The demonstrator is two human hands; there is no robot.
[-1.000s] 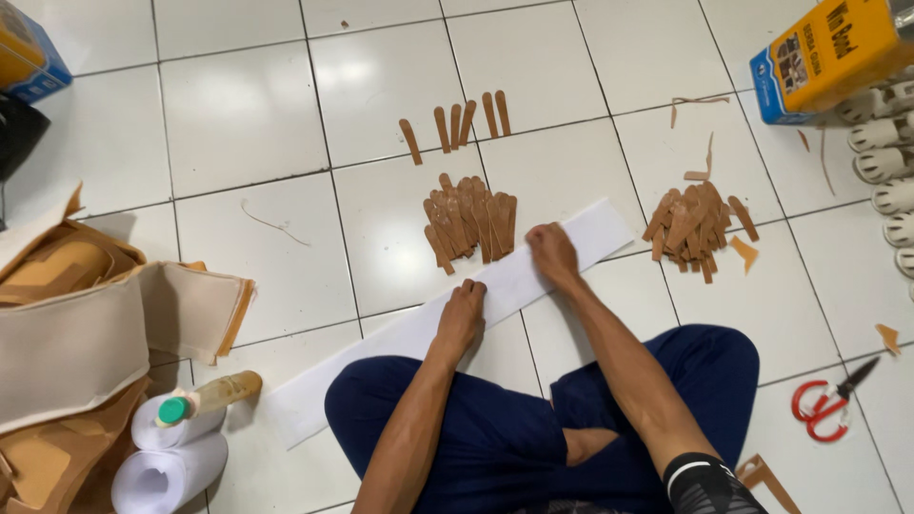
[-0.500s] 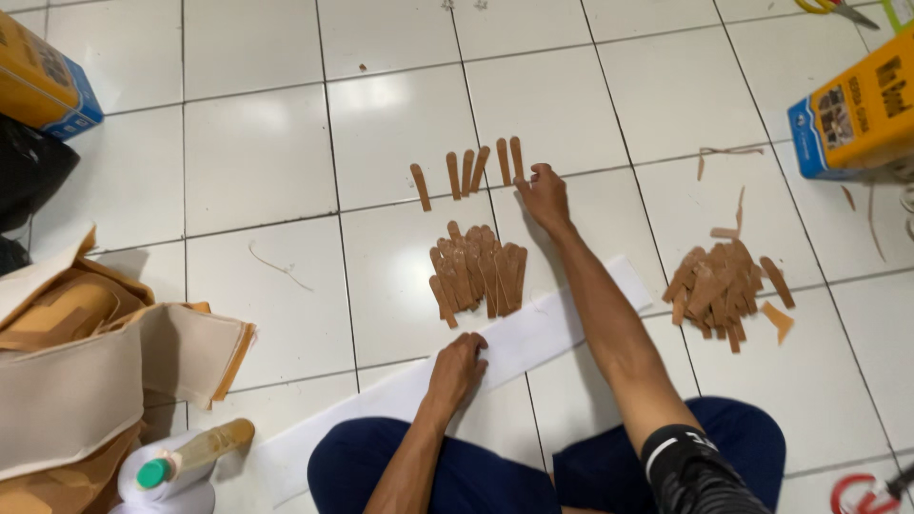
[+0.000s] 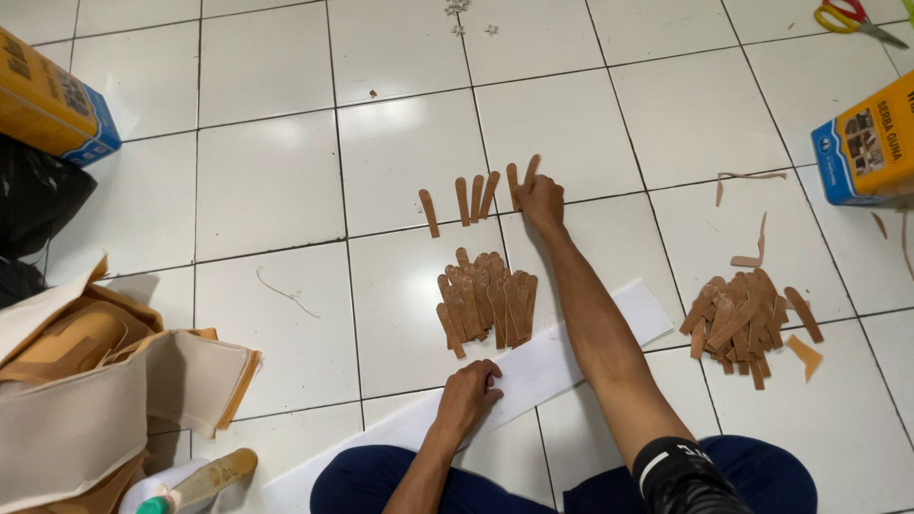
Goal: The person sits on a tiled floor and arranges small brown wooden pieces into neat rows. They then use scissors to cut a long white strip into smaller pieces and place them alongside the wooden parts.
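My right hand (image 3: 541, 198) reaches forward over the white tiled floor and pinches a tan strip (image 3: 529, 171) at the right end of a short row of tan strips (image 3: 461, 200). My left hand (image 3: 468, 395) rests flat on a long white sheet (image 3: 562, 357) lying across the floor in front of my knees. Just beyond that sheet sits a neat pile of tan strips (image 3: 486, 305). A looser pile of the same strips (image 3: 747, 319) lies to the right.
Yellow and blue boxes stand at the far left (image 3: 52, 105) and far right (image 3: 871, 143). Folded beige material (image 3: 105, 400) is stacked at the left, with a glue bottle (image 3: 195, 481) near it. Scissors (image 3: 852, 19) lie at the top right. Small scraps (image 3: 752, 238) dot the floor.
My right hand left the white sheet and stretched forward to the row of strips. The view tilted up, so the floor farther away shows. My left hand stayed on the sheet.
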